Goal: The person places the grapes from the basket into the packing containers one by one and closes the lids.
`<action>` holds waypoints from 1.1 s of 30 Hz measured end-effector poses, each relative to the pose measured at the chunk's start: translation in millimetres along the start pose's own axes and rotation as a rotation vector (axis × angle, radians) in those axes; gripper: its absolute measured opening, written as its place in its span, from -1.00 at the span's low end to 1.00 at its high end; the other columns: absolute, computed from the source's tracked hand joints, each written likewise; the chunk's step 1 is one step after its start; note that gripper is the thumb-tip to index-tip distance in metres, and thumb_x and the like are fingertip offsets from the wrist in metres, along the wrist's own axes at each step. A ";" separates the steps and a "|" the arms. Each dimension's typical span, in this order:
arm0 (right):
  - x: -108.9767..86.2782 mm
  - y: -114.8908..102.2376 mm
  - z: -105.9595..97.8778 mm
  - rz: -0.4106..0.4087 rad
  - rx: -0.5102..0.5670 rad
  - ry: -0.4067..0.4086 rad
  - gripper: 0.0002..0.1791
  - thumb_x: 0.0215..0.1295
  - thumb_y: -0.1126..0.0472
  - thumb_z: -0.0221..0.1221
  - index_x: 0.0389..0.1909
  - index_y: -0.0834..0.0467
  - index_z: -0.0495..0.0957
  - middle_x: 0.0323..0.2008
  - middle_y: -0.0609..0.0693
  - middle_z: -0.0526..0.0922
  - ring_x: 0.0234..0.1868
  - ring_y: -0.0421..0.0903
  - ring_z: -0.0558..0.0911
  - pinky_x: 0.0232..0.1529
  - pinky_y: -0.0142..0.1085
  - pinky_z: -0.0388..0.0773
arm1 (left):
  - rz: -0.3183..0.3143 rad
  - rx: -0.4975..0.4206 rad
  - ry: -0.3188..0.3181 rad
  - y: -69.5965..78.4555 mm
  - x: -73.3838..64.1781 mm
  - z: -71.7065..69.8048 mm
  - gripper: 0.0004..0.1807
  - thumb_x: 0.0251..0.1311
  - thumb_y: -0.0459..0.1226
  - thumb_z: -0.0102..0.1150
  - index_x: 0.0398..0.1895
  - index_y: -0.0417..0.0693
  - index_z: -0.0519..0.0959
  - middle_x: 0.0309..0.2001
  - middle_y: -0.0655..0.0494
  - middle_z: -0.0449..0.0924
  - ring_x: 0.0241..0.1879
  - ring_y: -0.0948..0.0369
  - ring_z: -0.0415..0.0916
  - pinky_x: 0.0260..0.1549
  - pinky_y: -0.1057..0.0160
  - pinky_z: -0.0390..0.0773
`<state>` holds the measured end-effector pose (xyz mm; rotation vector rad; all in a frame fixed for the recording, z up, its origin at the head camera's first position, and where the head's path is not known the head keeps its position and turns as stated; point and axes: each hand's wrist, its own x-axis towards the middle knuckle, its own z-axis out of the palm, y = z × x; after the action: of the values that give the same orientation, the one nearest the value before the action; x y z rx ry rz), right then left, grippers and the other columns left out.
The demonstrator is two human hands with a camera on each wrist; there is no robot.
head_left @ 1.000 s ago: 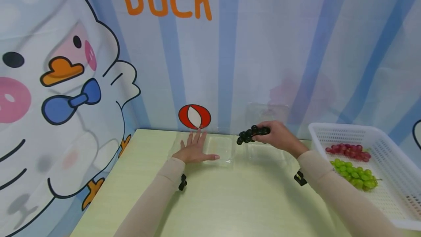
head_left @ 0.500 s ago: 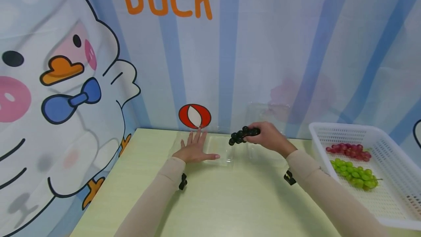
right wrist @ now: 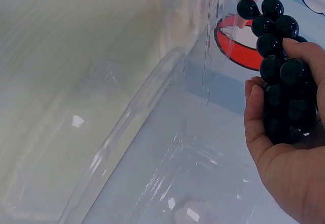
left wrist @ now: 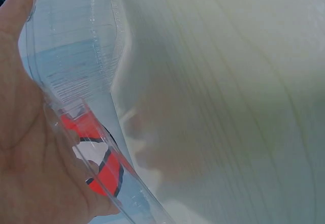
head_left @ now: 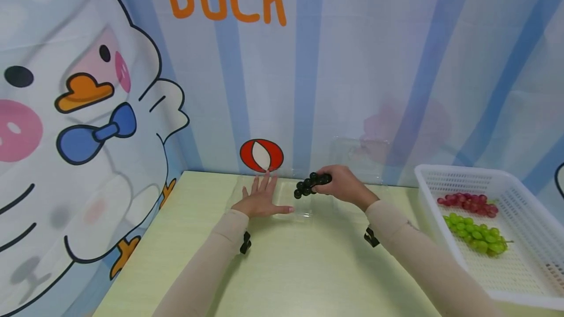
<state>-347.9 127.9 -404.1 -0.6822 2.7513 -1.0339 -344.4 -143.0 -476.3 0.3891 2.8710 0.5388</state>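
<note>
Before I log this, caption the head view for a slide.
Right hand grips black grapes near spread left hand; red grapes and green grapes lie in white basket.

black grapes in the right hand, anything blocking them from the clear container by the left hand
Nothing opaque is visible between the black grapes, held in the right hand, and the right part of the clear container. The left hand covers its left part. The container is too transparent to rule out a clear edge between.
</note>
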 end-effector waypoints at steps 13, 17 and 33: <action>15.8 -10.0 17.9 -0.064 -0.036 -0.001 -0.65 0.24 0.18 0.40 0.02 0.23 0.69 -0.10 0.07 0.74 -0.18 -0.10 0.67 -0.11 -0.19 0.64 | -0.003 0.007 -0.001 -3.2 4.7 2.0 0.42 -0.08 0.61 0.06 0.68 0.14 -0.33 0.66 0.05 -0.55 0.61 -0.19 -0.52 0.38 -0.51 -0.29; 19.1 -9.0 22.7 -0.090 -0.058 -0.001 -0.66 0.23 0.17 0.42 -0.01 0.22 0.71 -0.12 0.06 0.74 -0.21 -0.11 0.65 -0.13 -0.20 0.63 | 0.011 0.008 -0.004 -1.9 2.5 0.1 0.40 -0.04 0.60 0.05 0.68 0.12 -0.32 0.66 0.02 -0.53 0.61 -0.20 -0.51 0.37 -0.52 -0.27; 29.3 -13.1 43.2 -0.081 -0.084 -0.053 -0.62 0.23 0.13 0.43 0.01 0.23 0.70 -0.15 0.03 0.74 -0.23 -0.15 0.66 -0.18 -0.23 0.65 | 0.019 0.021 -0.008 -3.0 -0.5 -0.8 0.41 -0.05 0.62 0.02 0.67 0.12 -0.35 0.66 0.04 -0.55 0.60 -0.21 -0.51 0.37 -0.52 -0.25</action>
<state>-357.6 80.2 -427.2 -0.8269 2.7556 -0.9060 -344.8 -146.2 -476.6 0.4209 2.8706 0.5096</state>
